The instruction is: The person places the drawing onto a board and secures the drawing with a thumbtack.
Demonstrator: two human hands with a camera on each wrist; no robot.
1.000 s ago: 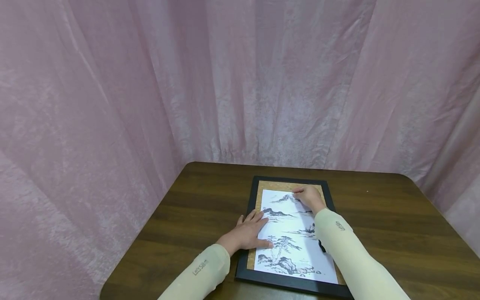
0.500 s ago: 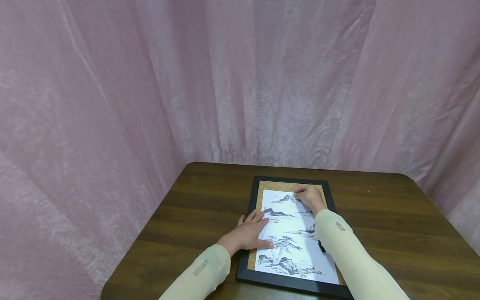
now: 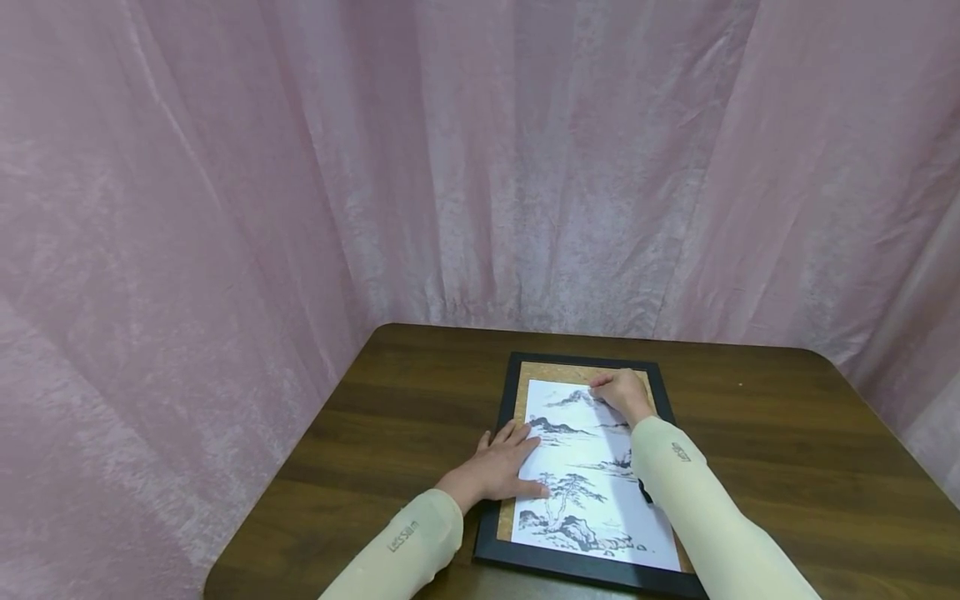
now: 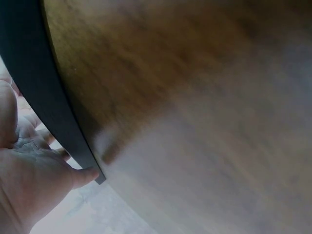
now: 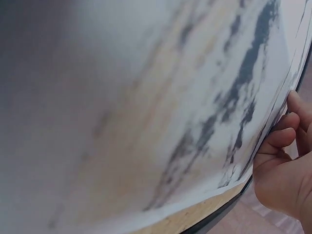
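A black-framed cork board (image 3: pixel 570 567) lies on the table, bearing a white sheet with an ink landscape drawing (image 3: pixel 592 508). My left hand (image 3: pixel 495 471) rests spread over the left side of the frame, fingertips and thumb on the sheet's left edge. In the left wrist view that hand (image 4: pixel 34 170) shows beside the dark frame edge (image 4: pixel 58 112). My right hand (image 3: pixel 622 393) is at the top of the sheet, its fingertips together on the paper. In the right wrist view its fingers (image 5: pixel 278 141) are curled at the paper; I cannot tell whether they pinch anything.
The dark brown wooden table (image 3: pixel 765 433) has rounded far corners. Behind it hangs a pink curtain (image 3: pixel 540 167). A small black item (image 3: pixel 645 492) shows beside the right sleeve (image 3: pixel 697 500), partly hidden. A tiny pale speck (image 3: pixel 740 384) lies to the right.
Both hands keep their places on the sheet and board. The whole view shifts very slightly; nothing else visibly moves.
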